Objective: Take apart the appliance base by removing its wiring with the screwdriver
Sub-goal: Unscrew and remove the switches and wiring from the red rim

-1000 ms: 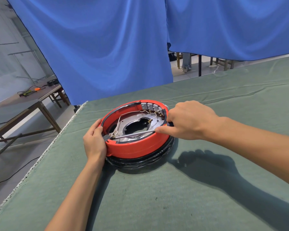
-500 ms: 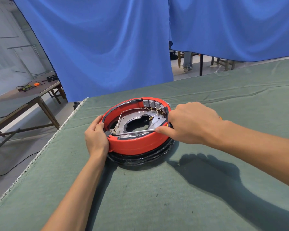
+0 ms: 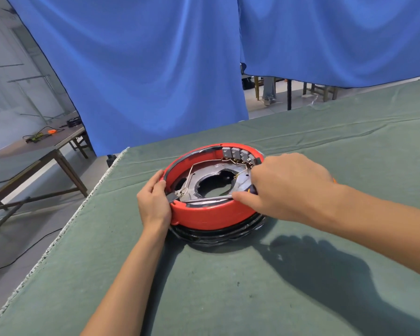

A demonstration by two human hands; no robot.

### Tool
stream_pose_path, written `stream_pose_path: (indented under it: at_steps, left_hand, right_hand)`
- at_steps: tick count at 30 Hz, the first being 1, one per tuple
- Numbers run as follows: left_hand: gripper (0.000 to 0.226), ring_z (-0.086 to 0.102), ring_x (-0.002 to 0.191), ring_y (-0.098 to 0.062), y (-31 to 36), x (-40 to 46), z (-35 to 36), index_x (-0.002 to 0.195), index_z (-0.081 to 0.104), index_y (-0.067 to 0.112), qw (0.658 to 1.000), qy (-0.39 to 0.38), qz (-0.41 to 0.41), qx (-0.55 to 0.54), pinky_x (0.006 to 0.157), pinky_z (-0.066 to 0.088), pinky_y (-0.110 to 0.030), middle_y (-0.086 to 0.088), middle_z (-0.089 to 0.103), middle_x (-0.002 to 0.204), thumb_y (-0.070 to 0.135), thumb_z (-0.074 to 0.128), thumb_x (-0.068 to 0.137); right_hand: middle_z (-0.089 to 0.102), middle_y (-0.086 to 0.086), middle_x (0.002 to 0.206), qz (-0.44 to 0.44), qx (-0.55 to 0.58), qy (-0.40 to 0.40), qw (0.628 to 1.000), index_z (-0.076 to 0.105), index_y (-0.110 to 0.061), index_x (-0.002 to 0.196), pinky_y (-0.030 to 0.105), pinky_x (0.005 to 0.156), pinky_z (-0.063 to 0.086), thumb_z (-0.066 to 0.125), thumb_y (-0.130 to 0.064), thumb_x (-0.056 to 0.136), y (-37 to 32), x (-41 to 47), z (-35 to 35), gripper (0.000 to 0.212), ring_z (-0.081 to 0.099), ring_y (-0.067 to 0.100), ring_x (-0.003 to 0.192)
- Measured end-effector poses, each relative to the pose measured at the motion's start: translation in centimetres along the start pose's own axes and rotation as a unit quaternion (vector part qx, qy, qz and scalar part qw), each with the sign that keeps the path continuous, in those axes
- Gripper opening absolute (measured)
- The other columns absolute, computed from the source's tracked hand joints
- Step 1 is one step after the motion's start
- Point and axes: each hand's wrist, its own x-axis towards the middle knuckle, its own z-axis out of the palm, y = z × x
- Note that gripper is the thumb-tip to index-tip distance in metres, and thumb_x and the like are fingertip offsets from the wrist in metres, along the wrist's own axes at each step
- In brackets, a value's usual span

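A round red appliance base (image 3: 211, 218) lies on the green cloth, open side up, with a grey metal plate and thin wiring (image 3: 205, 163) inside. My left hand (image 3: 154, 202) grips the base's left rim. My right hand (image 3: 281, 186) holds a screwdriver (image 3: 207, 198) by its dark handle. The metal shaft runs leftward across the inside, and its tip sits at a wire terminal near the left rim. A row of grey connector blocks (image 3: 240, 154) lines the far inner wall.
The green-covered table (image 3: 228, 287) has its left edge close to the base. Blue curtains (image 3: 155, 69) hang behind. A brown side table (image 3: 34, 151) with cables stands at the left, beyond the edge.
Both hands keep their grip. The view has shifted slightly; the screwdriver shaft stays across the base with its tip at the left terminal.
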Motion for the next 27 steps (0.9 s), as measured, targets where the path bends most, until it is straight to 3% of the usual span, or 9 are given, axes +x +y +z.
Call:
stream_pose_path:
  at_steps: [2,8,15,19,23,27]
  left_hand:
    - [0.032,0.063,0.099,-0.009,0.1,0.2,0.0,0.116,0.065,0.012,1.0,-0.004,-0.001,-0.017,0.085,0.049,-0.018,-0.004,0.066,0.112,0.003,0.046,0.091]
    - [0.033,0.06,0.109,-0.018,0.5,0.1,-0.1,0.119,0.063,0.005,0.999,-0.019,-0.006,-0.034,0.097,0.046,-0.03,-0.009,0.064,0.116,0.0,0.045,0.092]
    - [0.033,0.062,0.1,-0.014,0.4,0.2,-0.3,0.117,0.064,0.01,0.999,-0.03,0.0,-0.044,0.075,0.051,-0.013,-0.005,0.066,0.11,0.001,0.044,0.092]
    - [0.034,0.063,0.099,-0.015,0.3,0.2,-0.3,0.116,0.064,0.011,0.999,-0.024,0.0,-0.047,0.084,0.049,-0.021,-0.007,0.066,0.11,-0.001,0.044,0.091]
    - [0.033,0.065,0.085,-0.006,0.5,0.1,-0.3,0.112,0.064,0.014,0.998,-0.023,0.005,-0.059,0.072,0.051,-0.012,-0.003,0.067,0.101,-0.001,0.044,0.091]
    - [0.033,0.063,0.094,-0.014,0.6,0.0,-0.1,0.111,0.063,0.017,0.998,-0.026,0.009,-0.059,0.078,0.051,-0.015,-0.006,0.066,0.107,-0.002,0.043,0.091]
  right_hand:
    - [0.033,-0.002,0.053,0.008,-0.006,0.009,1.0,0.035,-0.018,0.053,0.028,0.043,0.017,0.038,-0.059,0.091,0.7,-0.5,0.2,0.057,0.029,0.015,0.044]
    - [0.034,-0.003,0.053,0.006,-0.011,0.016,1.0,0.04,-0.018,0.056,0.028,0.042,0.017,0.034,-0.065,0.09,1.5,-0.9,0.6,0.058,0.029,0.013,0.044]
    - [0.033,-0.005,0.055,0.014,0.005,0.008,1.0,0.038,-0.019,0.057,0.028,0.043,0.017,0.034,-0.065,0.09,1.6,-0.9,0.9,0.056,0.028,0.012,0.046]
    - [0.034,-0.004,0.055,0.008,0.017,0.01,1.0,0.038,-0.019,0.057,0.028,0.043,0.019,0.035,-0.064,0.09,1.8,-0.8,1.0,0.056,0.031,0.013,0.045]
    - [0.039,-0.002,0.053,0.0,0.03,0.013,0.999,0.043,-0.017,0.056,0.027,0.043,0.02,0.037,-0.063,0.09,1.9,-0.5,1.2,0.058,0.035,0.013,0.045]
    - [0.039,-0.002,0.051,-0.004,0.046,0.019,0.999,0.041,-0.016,0.052,0.026,0.043,0.019,0.04,-0.063,0.089,2.2,-0.2,1.4,0.06,0.036,0.013,0.044]
